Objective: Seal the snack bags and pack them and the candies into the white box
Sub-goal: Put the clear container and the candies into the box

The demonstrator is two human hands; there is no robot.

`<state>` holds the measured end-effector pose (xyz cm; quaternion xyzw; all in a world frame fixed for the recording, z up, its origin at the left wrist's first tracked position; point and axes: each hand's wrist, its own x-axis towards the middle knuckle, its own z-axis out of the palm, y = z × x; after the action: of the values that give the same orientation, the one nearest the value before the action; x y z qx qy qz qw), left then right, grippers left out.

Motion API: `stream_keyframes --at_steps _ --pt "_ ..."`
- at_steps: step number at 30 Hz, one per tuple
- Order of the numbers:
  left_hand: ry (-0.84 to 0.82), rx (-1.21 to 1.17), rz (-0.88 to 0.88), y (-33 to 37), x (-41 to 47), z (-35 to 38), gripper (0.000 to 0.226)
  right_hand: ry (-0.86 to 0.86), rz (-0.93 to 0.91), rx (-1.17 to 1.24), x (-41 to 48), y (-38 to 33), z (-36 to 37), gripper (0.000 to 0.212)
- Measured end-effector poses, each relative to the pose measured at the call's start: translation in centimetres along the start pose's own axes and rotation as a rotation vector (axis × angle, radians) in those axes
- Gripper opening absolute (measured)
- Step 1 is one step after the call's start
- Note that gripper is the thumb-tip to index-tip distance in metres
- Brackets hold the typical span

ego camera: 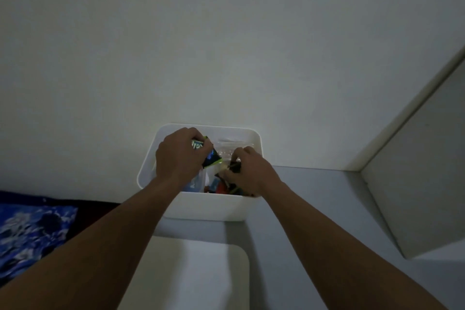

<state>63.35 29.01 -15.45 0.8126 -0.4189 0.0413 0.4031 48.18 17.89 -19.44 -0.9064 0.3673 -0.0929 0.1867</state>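
Nearest the camera, a flat white lid (191, 274) lies on the grey table (314, 209) just in front of the white box (211, 206), which stands against the wall (226, 45). Left of the box, a blue patterned cloth (32, 229) shows beyond the table edge. Over the box's left half, the left hand (176, 156) is clenched around a dark snack bag (208, 156) with a lime-green edge, held above the rim and apparently crumpled. Over the right half, the right hand (249, 171) pinches a small dark wrapper (235, 166), probably a candy, low inside the opening. Beneath both hands the box already holds a clear plastic bag (226, 151) toward the wall side and red and blue packets (221, 187) toward the near side. With the box this full, pushing the bag down hard could reopen its seal or crush the contents, and small candies might slip over the near rim. Dim light makes labels and the bag's closure impossible to read. Right of the box stands a pale cabinet panel (415, 184).
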Motion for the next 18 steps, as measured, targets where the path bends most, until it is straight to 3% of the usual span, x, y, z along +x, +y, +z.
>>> stream_keyframes --at_steps 3,8,18 --pt "-0.038 -0.034 -0.006 -0.5 0.5 1.0 0.014 0.156 0.052 -0.056 -0.4 1.4 0.4 0.059" --pt "-0.137 -0.044 0.001 0.0 0.8 4.2 0.016 -0.132 0.234 0.004 -1.6 4.2 1.1 0.074" --pt "-0.382 -0.012 -0.004 1.4 -0.9 9.3 0.022 -0.127 0.265 0.258 -1.9 4.3 0.7 0.068"
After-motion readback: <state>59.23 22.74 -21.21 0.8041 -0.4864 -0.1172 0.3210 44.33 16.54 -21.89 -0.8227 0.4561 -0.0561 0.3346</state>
